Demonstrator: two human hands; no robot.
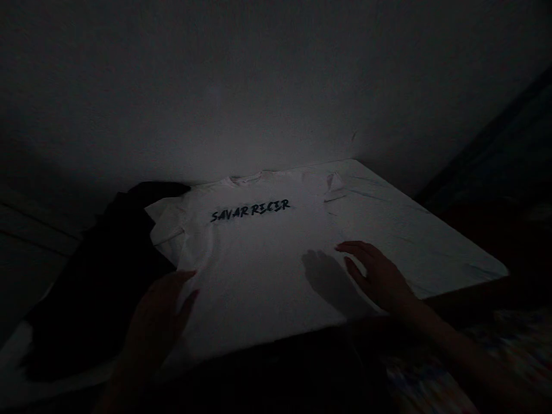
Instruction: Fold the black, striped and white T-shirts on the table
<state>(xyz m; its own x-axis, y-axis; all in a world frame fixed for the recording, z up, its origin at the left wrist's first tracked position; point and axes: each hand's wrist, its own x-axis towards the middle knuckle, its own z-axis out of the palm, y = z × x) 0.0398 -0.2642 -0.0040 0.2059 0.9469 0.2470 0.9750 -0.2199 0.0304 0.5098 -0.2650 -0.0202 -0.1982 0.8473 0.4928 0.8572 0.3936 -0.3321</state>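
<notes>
A white T-shirt (259,259) with dark lettering across the chest lies spread flat on the table, its collar toward the wall. My left hand (161,307) is over the shirt's left edge, thumb and fingers apart, with nothing in it. On the other side, my right hand (375,273) hovers by the shirt's right edge, fingers stretched out and holding nothing; its shadow falls on the cloth. The light is dim, so I cannot tell whether either hand touches the fabric.
Dark clothing (99,276) lies on the table to the left, partly beside the shirt's sleeve. The white marbled tabletop (397,230) extends to the right. A plain wall (259,86) stands behind it. Patterned cloth (426,385) shows below at the lower right.
</notes>
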